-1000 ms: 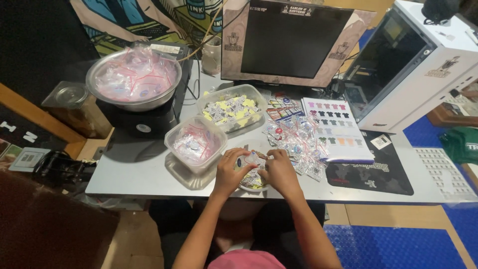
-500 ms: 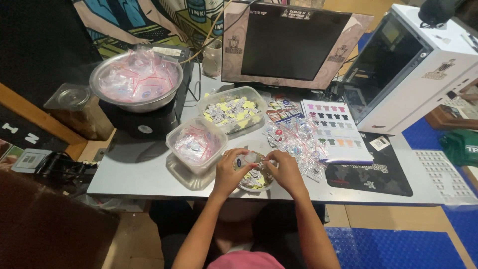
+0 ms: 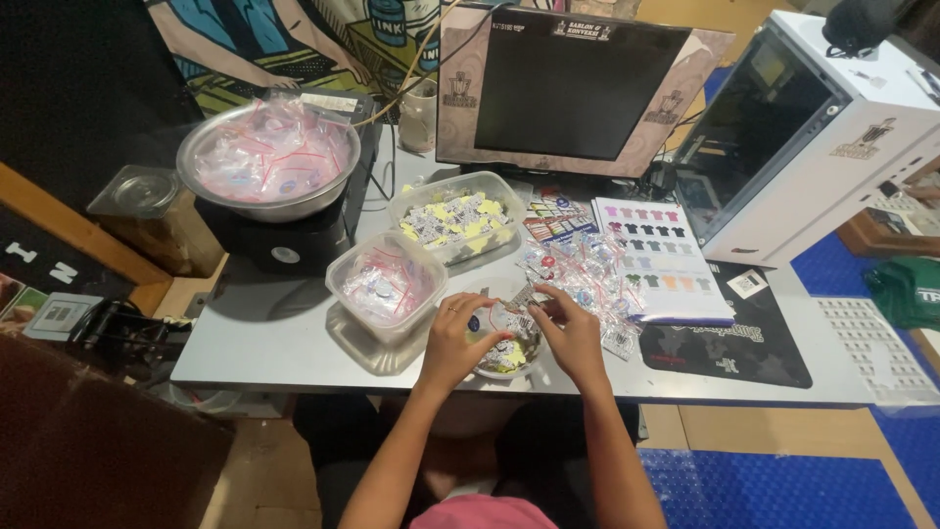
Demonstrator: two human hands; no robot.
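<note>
Over the small bowl (image 3: 501, 355), left hand (image 3: 452, 338) and right hand (image 3: 571, 333) are still pinching one small clear bag (image 3: 509, 315), essentially unmoved since a second ago.

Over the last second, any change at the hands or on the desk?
Barely. Both hands, left hand and right hand, stay together over the small bowl, still fingering a small clear bag. Metal bowl and the two plastic tubs have not moved.

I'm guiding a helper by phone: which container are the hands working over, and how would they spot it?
Start at the dark monitor and come straight down to the table's near edge. There the left hand and right hand meet over a small white bowl of yellow-and-white pieces. Unlike the clear tub beside it, it is round and opaque.
</note>
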